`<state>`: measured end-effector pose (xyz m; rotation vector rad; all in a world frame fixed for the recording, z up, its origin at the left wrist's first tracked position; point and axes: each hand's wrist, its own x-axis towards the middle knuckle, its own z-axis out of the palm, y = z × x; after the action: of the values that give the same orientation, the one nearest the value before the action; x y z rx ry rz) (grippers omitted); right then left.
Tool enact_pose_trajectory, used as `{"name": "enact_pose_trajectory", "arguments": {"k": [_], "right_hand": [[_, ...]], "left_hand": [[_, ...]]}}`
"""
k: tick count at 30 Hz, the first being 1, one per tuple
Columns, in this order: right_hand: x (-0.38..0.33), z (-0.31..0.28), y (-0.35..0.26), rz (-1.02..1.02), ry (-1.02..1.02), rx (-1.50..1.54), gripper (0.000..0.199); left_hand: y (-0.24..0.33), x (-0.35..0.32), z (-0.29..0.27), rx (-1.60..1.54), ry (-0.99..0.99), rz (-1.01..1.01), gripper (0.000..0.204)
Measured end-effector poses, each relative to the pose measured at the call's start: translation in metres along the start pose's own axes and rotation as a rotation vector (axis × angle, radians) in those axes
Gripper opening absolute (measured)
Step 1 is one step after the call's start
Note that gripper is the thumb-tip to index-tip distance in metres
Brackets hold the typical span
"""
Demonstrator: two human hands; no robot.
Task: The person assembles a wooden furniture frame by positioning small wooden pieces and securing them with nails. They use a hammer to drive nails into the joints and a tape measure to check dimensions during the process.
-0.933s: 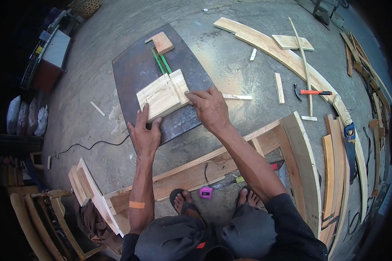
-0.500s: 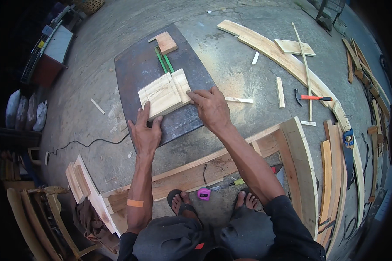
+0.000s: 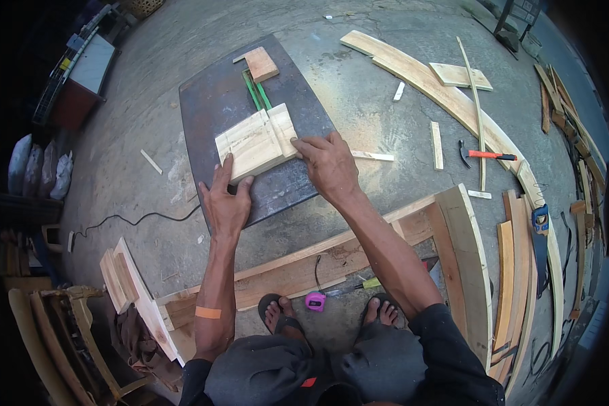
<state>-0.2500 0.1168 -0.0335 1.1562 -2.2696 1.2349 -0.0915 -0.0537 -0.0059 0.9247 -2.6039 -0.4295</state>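
Observation:
On a dark tabletop lies a pale wooden block with a stepped, narrower board along its right side. My left hand holds the block's near left corner, fingers at the left edge and thumb against the front face. At the right end, my right hand pinches the narrower board between thumb and curled fingers. Beyond the block, two green strips run along a slot in the tabletop. A smaller notched wooden piece sits at their far end.
Between the table and my feet stands a curved wooden frame. A pink tape measure lies by my feet. To the right are a hammer, a handsaw and a long curved board. A black cable crosses the floor at left.
The whole view has shifted very slightly. Both hands keep the same hold on the block, with no clear movement over the tabletop.

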Motion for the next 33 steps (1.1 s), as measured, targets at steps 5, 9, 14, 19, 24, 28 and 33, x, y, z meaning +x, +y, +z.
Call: {"name": "enact_pose_trajectory", "arguments": {"k": [5,9,14,19,24,28,33], "right_hand": [[0.003,-0.001,0.0,-0.017,0.004,0.013,0.03],[0.005,0.0,0.001,-0.024,0.011,0.017,0.03],[0.007,0.002,0.002,-0.018,-0.003,0.018,0.03],[0.008,0.004,0.003,-0.017,-0.009,0.019,0.029],[0.013,0.004,0.003,-0.021,-0.021,0.021,0.028],[0.013,0.006,0.006,-0.014,-0.021,0.023,0.027],[0.015,0.007,0.007,-0.017,-0.042,0.005,0.026]], "left_hand": [[0.002,0.003,-0.002,-0.012,0.0,0.007,0.063],[0.001,0.005,-0.001,-0.022,0.01,0.011,0.062],[-0.002,0.008,0.0,-0.031,0.009,0.021,0.062],[-0.004,0.01,0.001,-0.03,0.009,0.019,0.062],[-0.005,0.014,0.0,-0.026,0.008,0.013,0.062],[-0.002,0.015,0.0,-0.031,0.0,0.005,0.062],[-0.001,0.016,-0.001,-0.045,-0.001,0.003,0.062]]}}
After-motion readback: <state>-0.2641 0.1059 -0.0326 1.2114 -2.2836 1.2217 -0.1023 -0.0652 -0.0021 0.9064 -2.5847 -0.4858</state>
